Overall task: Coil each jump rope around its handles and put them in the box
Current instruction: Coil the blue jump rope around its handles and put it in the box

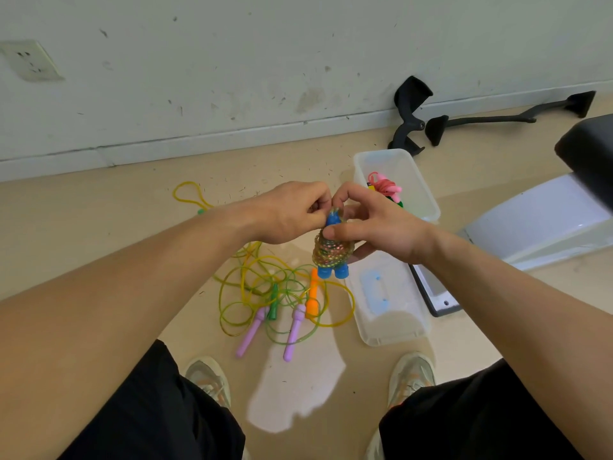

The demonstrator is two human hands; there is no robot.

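Left hand (292, 212) and right hand (374, 227) pinch the jump rope (333, 252), glittery cord wound thick round its blue handles.

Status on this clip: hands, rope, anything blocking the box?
Both busy: left hand pinches the top of the blue-handled rope, right hand grips its coil. Coil wound, not yet in the box. Nothing blocking it; loose ropes on floor.

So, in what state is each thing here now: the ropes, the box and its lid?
Blue-handled jump rope: coiled round its handles, held up.
Plastic box: open, pink jump rope inside.
Lid: off, lying on the floor.
Purple-handled jump rope: uncoiled, tangled on the floor.
Orange handle, green handle: loose in that tangle.
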